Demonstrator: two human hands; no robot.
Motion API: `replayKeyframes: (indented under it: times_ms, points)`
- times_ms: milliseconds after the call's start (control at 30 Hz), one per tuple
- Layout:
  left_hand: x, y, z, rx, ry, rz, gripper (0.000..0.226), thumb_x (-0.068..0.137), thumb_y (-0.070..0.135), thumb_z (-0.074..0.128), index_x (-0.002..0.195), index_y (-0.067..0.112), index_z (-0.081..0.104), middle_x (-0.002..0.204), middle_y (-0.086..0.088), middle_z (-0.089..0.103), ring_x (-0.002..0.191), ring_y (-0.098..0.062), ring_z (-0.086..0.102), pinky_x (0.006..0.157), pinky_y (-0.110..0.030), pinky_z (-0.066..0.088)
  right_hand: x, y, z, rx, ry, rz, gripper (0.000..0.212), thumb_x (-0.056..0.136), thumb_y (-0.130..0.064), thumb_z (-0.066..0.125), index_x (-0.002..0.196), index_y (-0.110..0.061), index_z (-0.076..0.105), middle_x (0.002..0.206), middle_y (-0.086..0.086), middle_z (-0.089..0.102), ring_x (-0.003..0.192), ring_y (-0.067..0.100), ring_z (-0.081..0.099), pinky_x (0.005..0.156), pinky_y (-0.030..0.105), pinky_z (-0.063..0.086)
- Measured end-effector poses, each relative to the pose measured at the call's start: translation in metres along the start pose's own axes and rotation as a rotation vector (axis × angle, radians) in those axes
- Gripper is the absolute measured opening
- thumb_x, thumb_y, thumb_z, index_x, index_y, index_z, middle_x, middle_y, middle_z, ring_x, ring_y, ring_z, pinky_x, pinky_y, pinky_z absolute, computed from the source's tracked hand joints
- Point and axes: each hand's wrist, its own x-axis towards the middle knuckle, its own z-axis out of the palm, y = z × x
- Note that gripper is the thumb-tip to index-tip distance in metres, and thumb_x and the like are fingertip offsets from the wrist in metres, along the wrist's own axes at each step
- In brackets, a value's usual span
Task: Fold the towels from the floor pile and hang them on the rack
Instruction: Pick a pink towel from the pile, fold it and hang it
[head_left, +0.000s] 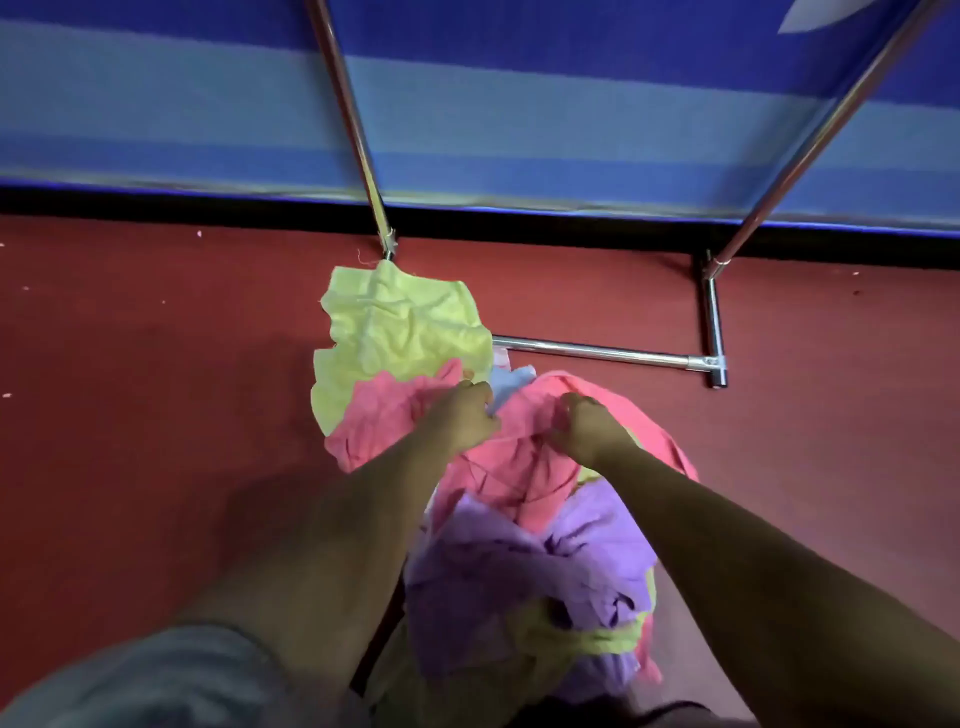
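A heap of towels lies on the red floor in front of me. A crumpled yellow-green towel (400, 327) is at its far end, a purple towel (524, 577) is nearest me, and a pink towel (511, 457) is in the middle. My left hand (460, 415) and my right hand (589, 428) both pinch the pink towel's upper edge, close together. A bit of light blue towel (511, 379) shows between my hands. The metal rack (592, 352) stands just beyond the pile, its base bar on the floor.
Two slanted rack poles (345, 104) rise left and right towards the top of the view. A blue striped wall panel (519, 130) with a black base strip is behind the rack. Red carpet (156, 364) surrounds the pile. My grey sleeve shows at bottom left.
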Motion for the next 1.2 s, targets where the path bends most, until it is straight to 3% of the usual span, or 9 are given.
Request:
replayKeyframes:
  times_ms: [133,233,367,500,633,733,900,1067,1200]
  points:
    - [-0.001,-0.001,0.023,0.127,-0.131,0.018,0.030,0.084,0.031,0.065,0.106,0.011,0.062,0.101,-0.013,0.069,0.099,-0.033,0.065,0.082,-0.032,0.048,0.005,0.006,0.014,0.077,0.031,0.035,0.029,0.093,-0.012,0.058,0.120,0.000,0.065,0.113,0.021,0.071,0.106,0.039,0.065,0.088,0.038,0.045]
    - [-0.005,-0.006,0.035,0.136,-0.084,0.054,0.021,0.089,0.023,0.060,0.105,0.014,0.071,0.099,-0.008,0.072,0.097,-0.028,0.065,0.074,-0.028,0.035,0.003,0.009,0.010,0.132,0.094,0.057,0.019,0.090,-0.007,0.058,0.102,-0.002,0.073,0.101,0.022,0.073,0.098,0.038,0.065,0.081,0.036,0.042]
    - [-0.004,-0.004,0.025,-0.172,0.088,0.022,0.018,0.088,0.014,0.054,0.082,0.009,0.071,0.080,-0.017,0.070,0.079,-0.031,0.064,0.070,-0.033,0.043,0.001,0.017,-0.005,0.295,0.157,0.113,0.016,0.091,-0.008,0.058,0.077,-0.004,0.066,0.074,0.015,0.065,0.071,0.031,0.057,0.067,0.037,0.042]
    - [0.000,0.007,-0.012,-0.399,0.164,0.002,0.013,0.097,0.006,0.054,0.097,0.003,0.067,0.087,-0.023,0.066,0.079,-0.023,0.055,0.091,-0.039,0.043,-0.002,0.010,-0.032,0.610,0.166,0.141,0.020,0.095,-0.006,0.062,0.076,-0.001,0.062,0.067,0.009,0.056,0.064,0.019,0.048,0.065,0.033,0.043]
    - [-0.019,0.032,-0.053,-0.500,0.149,0.010,0.011,0.103,0.014,0.044,0.099,0.012,0.053,0.074,-0.004,0.052,0.076,-0.020,0.046,0.069,-0.032,0.035,-0.029,-0.014,-0.062,0.935,0.146,0.117,0.021,0.101,-0.012,0.058,0.082,-0.003,0.061,0.067,0.010,0.061,0.062,0.020,0.058,0.064,0.037,0.056]
    - [-0.054,0.049,-0.088,-0.564,0.147,0.086,0.006,0.099,0.023,0.055,0.099,0.019,0.051,0.069,-0.003,0.055,0.061,-0.010,0.048,0.064,-0.033,0.040,-0.062,-0.031,-0.093,1.032,0.191,0.067,0.026,0.101,-0.011,0.056,0.076,-0.009,0.062,0.055,0.002,0.061,0.046,0.013,0.055,0.049,0.026,0.048]
    - [-0.102,0.068,-0.164,-0.458,0.246,0.269,0.016,0.085,0.031,0.075,0.088,0.022,0.062,0.077,0.004,0.063,0.069,-0.008,0.053,0.067,-0.030,0.041,-0.124,-0.061,-0.169,1.023,0.359,-0.071,0.019,0.098,-0.012,0.059,0.079,-0.008,0.064,0.067,0.013,0.057,0.049,0.017,0.049,0.050,0.025,0.039]
    - [-0.147,0.086,-0.236,-0.369,0.216,0.297,0.016,0.089,0.021,0.072,0.079,0.016,0.062,0.070,0.004,0.054,0.068,-0.011,0.048,0.063,-0.028,0.038,-0.187,-0.079,-0.234,0.886,0.565,-0.143,0.028,0.094,-0.016,0.066,0.066,-0.015,0.062,0.057,0.001,0.053,0.050,0.011,0.043,0.048,0.023,0.033]
    - [-0.187,0.106,-0.279,-0.548,0.262,0.397,0.023,0.097,0.016,0.061,0.075,0.018,0.054,0.068,0.004,0.046,0.067,-0.010,0.042,0.063,-0.029,0.034,-0.223,-0.087,-0.256,0.610,0.678,-0.139,0.035,0.093,-0.023,0.064,0.062,-0.010,0.054,0.057,-0.002,0.044,0.054,0.011,0.039,0.053,0.028,0.032]
